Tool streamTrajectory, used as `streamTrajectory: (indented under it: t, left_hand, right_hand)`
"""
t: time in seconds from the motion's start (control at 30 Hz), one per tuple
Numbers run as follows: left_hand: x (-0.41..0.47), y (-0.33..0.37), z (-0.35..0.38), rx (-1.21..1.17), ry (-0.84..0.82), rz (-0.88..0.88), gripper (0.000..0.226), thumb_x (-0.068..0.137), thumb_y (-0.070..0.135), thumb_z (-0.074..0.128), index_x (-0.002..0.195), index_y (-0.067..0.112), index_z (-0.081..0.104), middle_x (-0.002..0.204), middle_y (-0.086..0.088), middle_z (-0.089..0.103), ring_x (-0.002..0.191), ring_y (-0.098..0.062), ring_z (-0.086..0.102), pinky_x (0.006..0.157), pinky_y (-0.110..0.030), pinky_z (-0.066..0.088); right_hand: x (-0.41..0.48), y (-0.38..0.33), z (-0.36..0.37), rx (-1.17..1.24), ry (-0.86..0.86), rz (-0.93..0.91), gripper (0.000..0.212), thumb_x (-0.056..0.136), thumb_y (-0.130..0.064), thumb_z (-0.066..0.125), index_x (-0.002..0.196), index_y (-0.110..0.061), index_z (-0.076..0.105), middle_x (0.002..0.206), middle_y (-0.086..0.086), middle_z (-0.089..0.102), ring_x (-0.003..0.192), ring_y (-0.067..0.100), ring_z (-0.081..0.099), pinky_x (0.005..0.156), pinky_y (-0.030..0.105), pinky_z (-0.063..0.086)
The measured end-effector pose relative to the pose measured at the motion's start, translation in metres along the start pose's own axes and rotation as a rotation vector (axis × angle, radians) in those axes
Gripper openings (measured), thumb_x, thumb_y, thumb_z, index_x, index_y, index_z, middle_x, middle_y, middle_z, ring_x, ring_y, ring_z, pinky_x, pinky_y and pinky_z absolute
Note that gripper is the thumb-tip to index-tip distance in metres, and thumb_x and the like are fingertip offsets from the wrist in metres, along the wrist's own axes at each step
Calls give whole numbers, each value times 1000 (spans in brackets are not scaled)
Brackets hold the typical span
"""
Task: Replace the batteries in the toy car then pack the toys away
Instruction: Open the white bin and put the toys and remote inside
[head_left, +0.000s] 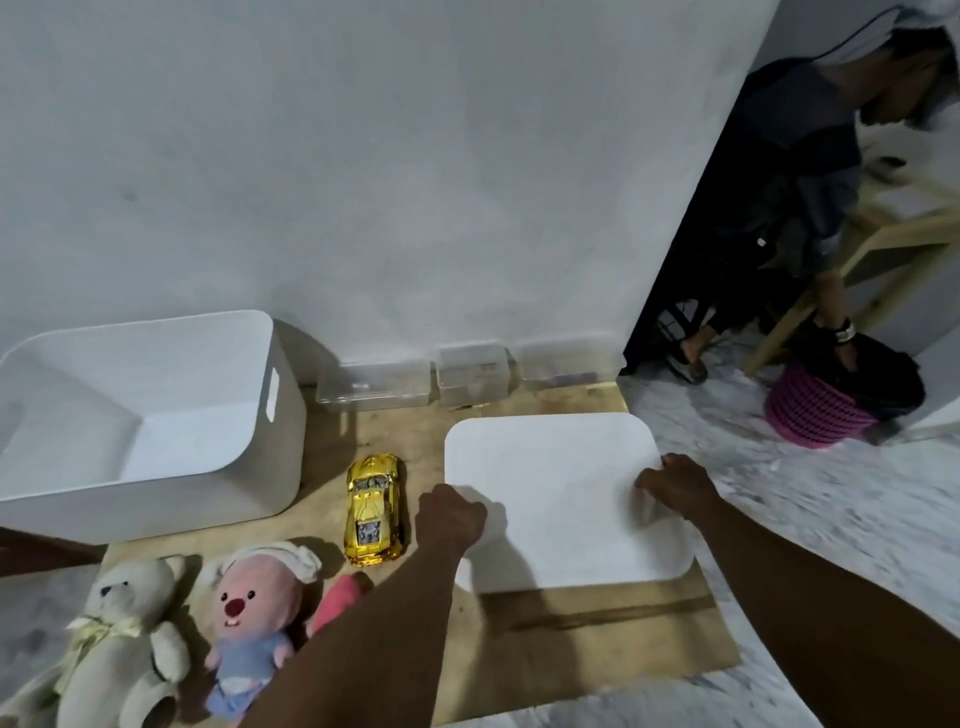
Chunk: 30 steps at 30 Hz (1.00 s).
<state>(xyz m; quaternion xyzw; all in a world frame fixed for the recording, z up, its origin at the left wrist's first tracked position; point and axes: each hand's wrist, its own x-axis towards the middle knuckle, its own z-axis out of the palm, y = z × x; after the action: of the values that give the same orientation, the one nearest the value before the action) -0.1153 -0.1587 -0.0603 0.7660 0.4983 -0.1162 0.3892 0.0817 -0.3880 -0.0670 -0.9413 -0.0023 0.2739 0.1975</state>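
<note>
So, your left hand (452, 514) and right hand (675, 486) both gripping edges of the white lid (566, 499), gold toy car (374, 509) right beside your left at 9 o'clock, wooden board (597, 654) underneath, white wall (415, 182) at 12.

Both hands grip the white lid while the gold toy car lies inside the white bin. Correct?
No. Head view: the gold toy car lies on the board, between white bin and white lid, which left hand and right hand grip.

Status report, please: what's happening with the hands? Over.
Left hand and right hand grip flat white plastic lid at opposite edges. Shiny gold toy car lies on wooden board beside it, untouched. Open white plastic bin stands left.
</note>
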Motion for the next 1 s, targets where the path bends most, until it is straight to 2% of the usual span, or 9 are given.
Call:
streamTrajectory:
  t: [0.1, 0.2, 0.3, 0.43, 0.6, 0.7, 0.77, 0.9, 1.0]
  left_hand:
    - [1, -2, 2, -1, 23, 13, 47, 90, 24, 61, 130, 3, 54, 129, -15, 59, 117, -34, 58, 89, -35, 50]
    - [-6, -3, 0, -7, 26, 27, 51, 91, 23, 60, 138, 6, 49, 136, -13, 55, 124, -33, 54, 93, -34, 48]
    - [-17, -5, -10, -32, 7, 58, 60, 90, 26, 60, 146, 12, 43, 145, -10, 49, 131, -31, 49, 101, -34, 44]
    - [-42, -19, -56, -156, 102, 111, 56, 86, 28, 61, 140, 14, 52, 141, -8, 54, 127, -28, 54, 103, -35, 46]
    - [-60, -76, -135, -159, 267, 165, 44, 80, 38, 58, 122, 28, 64, 119, -3, 69, 107, -27, 66, 92, -34, 53]
    - [-62, -133, -182, -72, 372, 141, 33, 84, 33, 59, 115, 26, 68, 113, -5, 71, 102, -26, 68, 85, -31, 54]
    - [-61, -176, -208, -4, 432, 76, 33, 86, 33, 58, 117, 26, 66, 118, -4, 68, 107, -25, 65, 89, -33, 52]
    - [-50, -247, -238, 197, 416, -71, 50, 85, 53, 58, 130, 29, 54, 133, -3, 54, 127, -27, 46, 101, -44, 40]
    - [-41, -278, -241, 230, 318, -133, 71, 77, 71, 54, 137, 35, 42, 140, -4, 44, 133, -31, 40, 106, -51, 35]
  right_hand:
    - [5, 3, 5, -23, -9, 14, 52, 85, -33, 64, 129, -6, 56, 130, 16, 57, 112, 33, 55, 78, 32, 41]
    - [3, 2, 6, -44, -7, 18, 46, 84, -33, 65, 121, -5, 58, 124, 17, 60, 101, 32, 56, 77, 33, 43]
    - [-10, -10, 11, -126, 145, 14, 59, 83, -34, 65, 133, -9, 49, 132, 18, 51, 117, 37, 50, 92, 43, 45]
    - [-52, -62, 31, 55, 372, -359, 32, 84, -19, 66, 115, -18, 62, 117, 8, 62, 110, 31, 57, 90, 41, 48]
    - [-149, -152, 78, 123, 126, -648, 13, 83, -16, 67, 87, -29, 66, 74, -11, 65, 78, 20, 65, 69, 26, 44]
    - [-199, -197, 125, 109, -21, -825, 15, 82, -19, 68, 79, -34, 64, 66, -4, 66, 67, 18, 64, 65, 29, 51]
    - [-231, -226, 161, 76, -107, -845, 5, 81, -34, 69, 84, -33, 65, 73, -3, 67, 71, 20, 68, 69, 34, 55]
    - [-278, -263, 218, -92, -209, -797, 68, 73, -60, 74, 126, -22, 57, 124, 5, 61, 111, 25, 62, 86, 30, 49]
    - [-295, -272, 248, -378, -210, -735, 96, 64, -73, 70, 141, -24, 41, 138, 8, 48, 123, 31, 53, 96, 35, 47]
